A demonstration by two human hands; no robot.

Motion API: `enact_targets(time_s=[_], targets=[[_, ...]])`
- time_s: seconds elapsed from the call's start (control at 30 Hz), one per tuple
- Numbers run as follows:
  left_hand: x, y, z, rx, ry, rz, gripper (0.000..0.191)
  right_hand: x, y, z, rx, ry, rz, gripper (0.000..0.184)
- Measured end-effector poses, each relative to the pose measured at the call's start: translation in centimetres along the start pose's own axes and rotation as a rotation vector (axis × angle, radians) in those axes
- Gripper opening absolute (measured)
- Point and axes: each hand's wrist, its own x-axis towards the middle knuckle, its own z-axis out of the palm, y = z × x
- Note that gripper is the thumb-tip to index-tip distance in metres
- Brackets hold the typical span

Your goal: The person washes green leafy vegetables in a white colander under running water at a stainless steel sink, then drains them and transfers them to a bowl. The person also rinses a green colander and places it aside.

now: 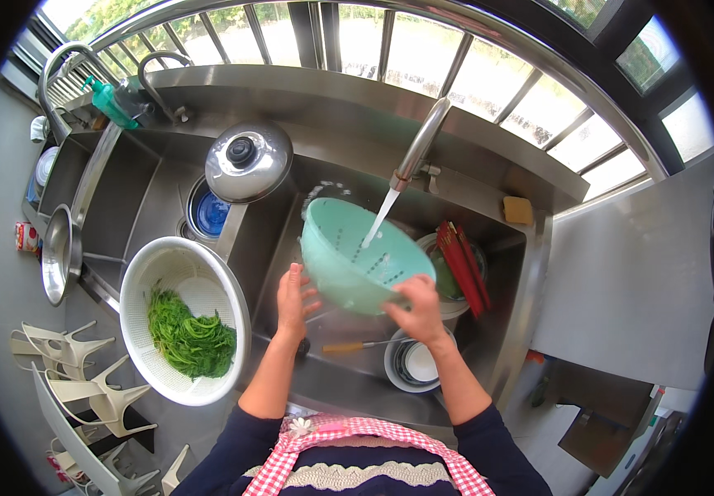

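Water from the steel faucet runs into a mint-green plastic colander, which is tilted above the sink basin. My right hand grips the colander's rim at the lower right. Beside its lower left side is my left hand, fingers apart and palm toward the wall; whether they touch it I cannot tell. Below, in the basin, lie a yellow-handled utensil and stacked bowls. Red chopsticks rest on a bowl at the right. Leafy greens sit in a white plastic colander at the left.
A steel pot lid leans near the basin divider, above a blue-bottomed container. At the left stand a steel bowl and a green pump bottle. A yellow sponge lies on the back right ledge.
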Motion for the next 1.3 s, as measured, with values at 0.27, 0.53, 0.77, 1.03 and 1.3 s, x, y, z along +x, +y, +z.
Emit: enact_targets(time_s=[0.27,0.53,0.77,1.03,1.3], targets=[[-0.3,-4.5,-1.6,-0.091,-0.329,-0.297,0.05,-3.0,-1.7,1.1,-0.326,-0.277,-0.396,0.014],[-0.4,-7.4,-2.6,-0.113,-0.432,-0.423,0.049,-2.3,-0.5,-6.1,-0.347,0.261,0.082,0.049],[0.6,-6.9,-1.1,-0.079,-0.583,-0.52,0.052,-2.7,0.7,-8.6,0.303,0.275,0.584,0.053],[-1.9,-5.1,-0.8,-0.101,-0.551,-0.512,0.045,-2.3,0.5,-8.4,0.354,0.271,0.529,0.045],[-5.1,-1.5,-1.7,0.244,-0.317,-0.196,0.057,-4.5,5.8,-3.4,0.32,0.158,0.703,0.047]])
